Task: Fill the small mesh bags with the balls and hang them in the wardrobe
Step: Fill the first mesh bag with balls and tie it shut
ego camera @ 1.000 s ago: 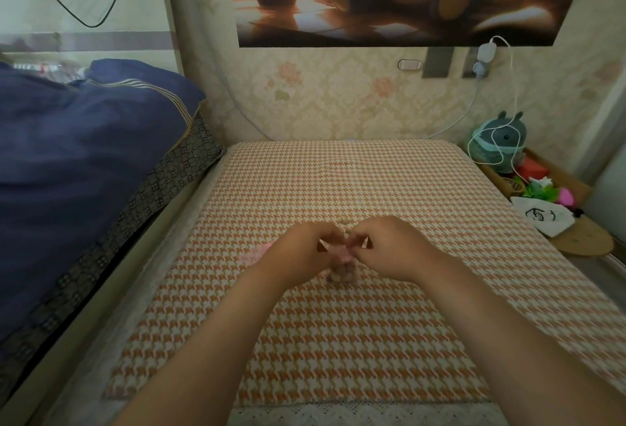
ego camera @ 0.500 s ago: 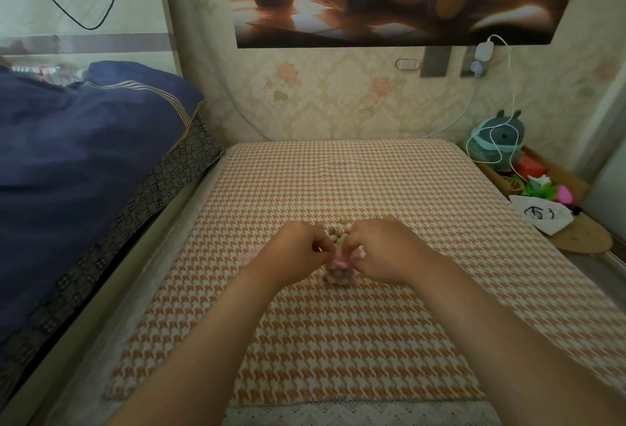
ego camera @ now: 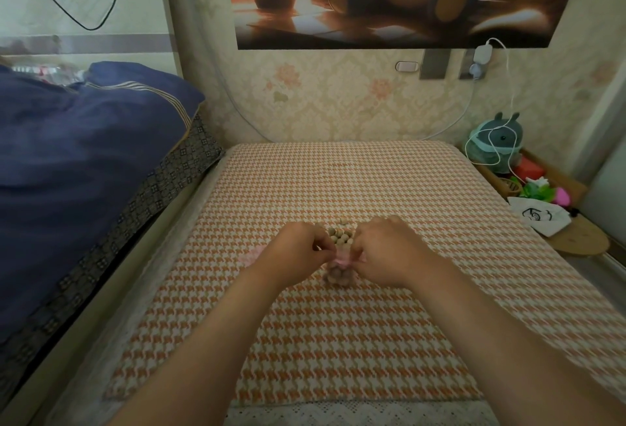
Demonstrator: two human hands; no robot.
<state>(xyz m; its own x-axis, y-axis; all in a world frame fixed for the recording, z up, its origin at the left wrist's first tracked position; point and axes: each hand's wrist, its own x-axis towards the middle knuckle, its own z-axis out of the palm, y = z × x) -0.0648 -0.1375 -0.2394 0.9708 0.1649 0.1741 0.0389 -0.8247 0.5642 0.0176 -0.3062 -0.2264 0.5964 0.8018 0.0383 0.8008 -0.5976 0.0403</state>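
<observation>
We saw the left hand point(ego camera: 301, 253) and the right hand point(ego camera: 386, 253) close together over the houndstooth-covered surface point(ego camera: 372, 188). Each had its fingers curled, pinching the pink drawstring point(ego camera: 342, 259) at the neck of a small mesh bag point(ego camera: 338, 277). The bag held balls and lay on the surface between the hands. A pile of loose balls point(ego camera: 340, 237) sat just beyond it.
</observation>
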